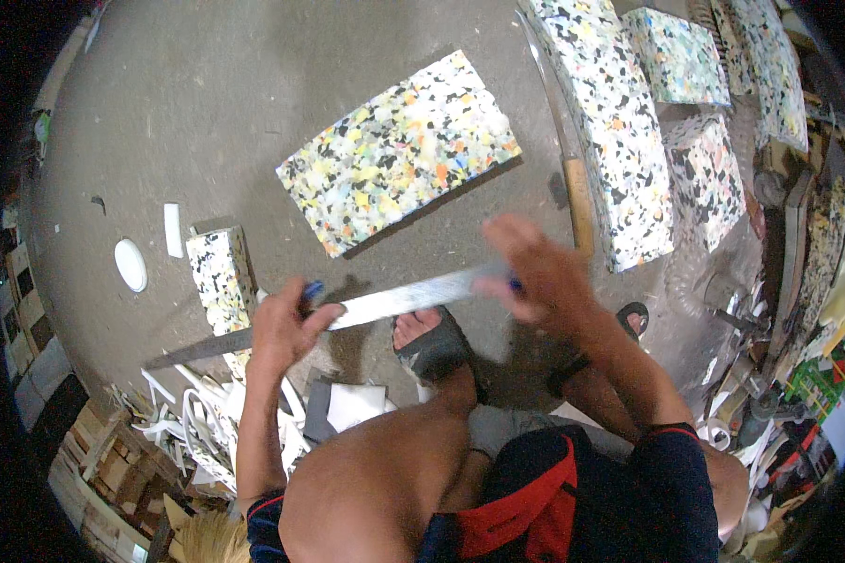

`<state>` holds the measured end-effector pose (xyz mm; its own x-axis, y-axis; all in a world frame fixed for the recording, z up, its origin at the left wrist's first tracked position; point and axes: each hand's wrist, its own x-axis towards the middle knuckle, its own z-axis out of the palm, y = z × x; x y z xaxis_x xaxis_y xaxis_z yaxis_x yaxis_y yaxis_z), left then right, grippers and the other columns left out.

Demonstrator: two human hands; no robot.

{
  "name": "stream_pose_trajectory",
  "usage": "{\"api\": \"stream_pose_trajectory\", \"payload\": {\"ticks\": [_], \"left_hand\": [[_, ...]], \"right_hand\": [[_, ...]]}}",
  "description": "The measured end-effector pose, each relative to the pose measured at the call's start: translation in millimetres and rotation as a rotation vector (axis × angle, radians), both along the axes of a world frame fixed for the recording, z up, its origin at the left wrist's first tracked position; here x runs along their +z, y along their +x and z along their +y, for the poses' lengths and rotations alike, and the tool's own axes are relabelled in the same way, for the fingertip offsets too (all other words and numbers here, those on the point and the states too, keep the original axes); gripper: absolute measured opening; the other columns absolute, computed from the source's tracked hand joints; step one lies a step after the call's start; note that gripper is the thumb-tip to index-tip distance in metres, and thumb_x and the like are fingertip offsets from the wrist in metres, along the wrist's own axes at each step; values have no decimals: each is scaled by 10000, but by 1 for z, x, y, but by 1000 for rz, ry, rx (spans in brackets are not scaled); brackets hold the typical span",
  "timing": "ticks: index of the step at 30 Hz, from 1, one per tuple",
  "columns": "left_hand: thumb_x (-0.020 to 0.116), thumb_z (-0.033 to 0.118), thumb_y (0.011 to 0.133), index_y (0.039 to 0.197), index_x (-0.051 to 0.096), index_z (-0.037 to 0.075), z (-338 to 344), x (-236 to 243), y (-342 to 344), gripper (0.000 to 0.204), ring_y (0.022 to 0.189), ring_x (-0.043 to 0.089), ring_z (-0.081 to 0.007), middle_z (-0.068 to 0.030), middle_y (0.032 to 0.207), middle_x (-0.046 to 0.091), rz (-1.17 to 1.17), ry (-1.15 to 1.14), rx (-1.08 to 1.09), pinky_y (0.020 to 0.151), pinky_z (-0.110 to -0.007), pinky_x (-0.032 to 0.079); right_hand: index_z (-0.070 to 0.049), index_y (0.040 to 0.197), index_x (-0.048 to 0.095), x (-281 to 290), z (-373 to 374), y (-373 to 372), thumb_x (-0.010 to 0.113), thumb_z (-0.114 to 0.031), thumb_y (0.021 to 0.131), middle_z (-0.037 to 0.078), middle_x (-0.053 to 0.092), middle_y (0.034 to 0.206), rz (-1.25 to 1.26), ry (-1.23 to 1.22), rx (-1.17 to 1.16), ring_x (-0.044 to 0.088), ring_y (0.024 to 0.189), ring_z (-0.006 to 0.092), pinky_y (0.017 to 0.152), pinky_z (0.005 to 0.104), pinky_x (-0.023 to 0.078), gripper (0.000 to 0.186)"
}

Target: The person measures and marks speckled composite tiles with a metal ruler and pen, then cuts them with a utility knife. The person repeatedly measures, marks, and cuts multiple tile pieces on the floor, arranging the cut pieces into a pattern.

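A long flat metal strip [404,298] slants across in front of me, pale and shiny between my hands and dark toward its left end. My left hand [286,324] is closed around it, with a small blue thing [312,293] by the fingers. At its right end my right hand [540,277], blurred, grips the strip between thumb and fingers; a bit of blue shows under the palm. Beyond lies a speckled foam block [399,155], untouched. The strip's left part passes over a smaller speckled foam piece [218,281].
At right, a long knife [577,202] with a wooden handle lies beside a long foam slab [610,131]; more foam blocks [681,56] stand behind. A white oval piece [130,265] and a white strip [173,230] lie left. White scraps [207,422] heap near my left arm.
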<state>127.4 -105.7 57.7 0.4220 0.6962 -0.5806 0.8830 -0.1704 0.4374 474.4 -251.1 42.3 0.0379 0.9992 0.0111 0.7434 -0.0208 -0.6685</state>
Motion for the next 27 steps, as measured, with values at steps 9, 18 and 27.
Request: {"api": "stream_pose_trajectory", "payload": {"ticks": [9, 18, 27], "left_hand": [[825, 486, 741, 982, 579, 105, 72, -15, 161, 514, 818, 621, -372, -132, 762, 619, -325, 419, -715, 771, -481, 443], [879, 451, 685, 1046, 578, 50, 67, -88, 191, 618, 1332, 487, -394, -182, 1338, 564, -582, 572, -634, 1173, -554, 299], [859, 622, 609, 1199, 547, -79, 52, -115, 176, 967, 1471, 296, -500, -277, 1553, 384, -385, 577, -257, 1189, -611, 227]], "right_hand": [[-43, 1021, 555, -52, -51, -27, 732, -441, 883, 216, 684, 890, -49, -549, -62, 672, 807, 467, 685, 560, 516, 457], [-39, 1002, 547, -78, -48, -45, 732, -395, 899, 244, 682, 817, -27, -612, -345, 676, 767, 479, 670, 578, 512, 414], [-62, 932, 557, -81, -55, -40, 734, -415, 889, 224, 644, 688, -72, -449, -373, 654, 663, 462, 617, 547, 505, 397]]}}
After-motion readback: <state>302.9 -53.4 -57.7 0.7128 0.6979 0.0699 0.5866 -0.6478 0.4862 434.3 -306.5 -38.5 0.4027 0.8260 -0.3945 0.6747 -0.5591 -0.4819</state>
